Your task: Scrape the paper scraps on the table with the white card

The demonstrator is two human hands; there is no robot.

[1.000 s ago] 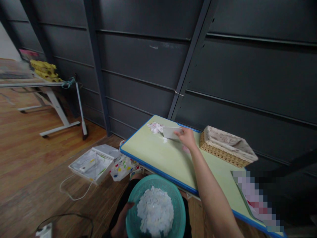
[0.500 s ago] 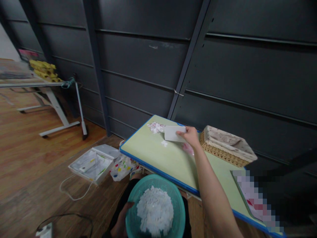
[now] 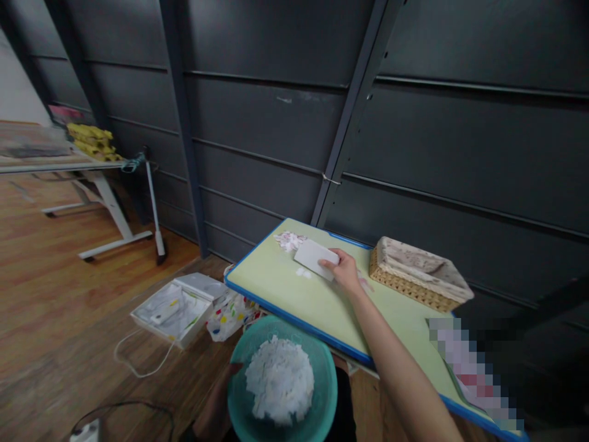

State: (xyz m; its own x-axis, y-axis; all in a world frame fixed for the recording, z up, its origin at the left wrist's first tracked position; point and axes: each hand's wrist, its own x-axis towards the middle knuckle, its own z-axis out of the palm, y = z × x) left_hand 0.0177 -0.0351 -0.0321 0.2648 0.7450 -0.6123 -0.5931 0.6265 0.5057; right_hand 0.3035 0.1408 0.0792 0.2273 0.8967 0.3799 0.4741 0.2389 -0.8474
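Observation:
My right hand [image 3: 341, 269] grips a flat white rectangular card [image 3: 315, 258], thumb on top, tilted just over the pale green table [image 3: 294, 301]. Small white bits [image 3: 303, 272] lie beside the card's lower edge. Beyond its far left corner is a white-and-purple patch [image 3: 289, 240]; whether it is printed or loose I cannot tell. My left hand [image 3: 223, 396], dark and partly hidden, holds the rim of a teal plastic basket [image 3: 327, 393] at my lap. Inside the basket is a mound of small white pieces [image 3: 280, 380].
A wicker basket with a cloth lining [image 3: 418, 273] stands at the table's back right. Left on the floor are an open white box [image 3: 170, 310], a dotted plastic bag [image 3: 230, 314] and a power strip [image 3: 87, 431]. A dark panelled wall [image 3: 267, 123] rises behind the table.
My right hand has brought the card lower and slightly left, tipping it flatter toward the table. The teal basket has shifted slightly left in view, with my left hand still on it.

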